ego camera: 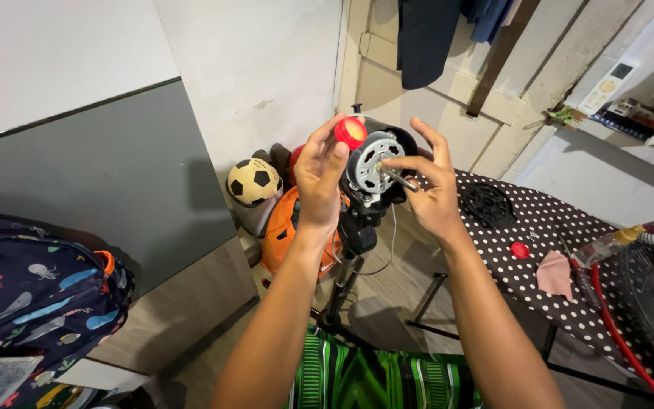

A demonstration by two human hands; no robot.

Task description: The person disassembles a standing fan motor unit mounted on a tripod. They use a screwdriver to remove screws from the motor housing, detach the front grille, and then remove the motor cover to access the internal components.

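Your left hand (319, 170) pinches the red cap (350, 132) clear above the bare fan motor (372, 170), freeing your right hand (429, 185), whose fingertips grip the exposed shaft (397, 176).

Polka-dot board (569, 227) (dark cloth) bears black grille (486, 204), red cap (520, 250), pink rag (555, 274).

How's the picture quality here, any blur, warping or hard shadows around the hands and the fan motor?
Head view: the left hand, its red cap and the fan motor are fairly sharp; the right hand is too. Soft indoor light, with faint shadows on the floor. Wide-angle warping bends the door frame and the edges. No strong glare.
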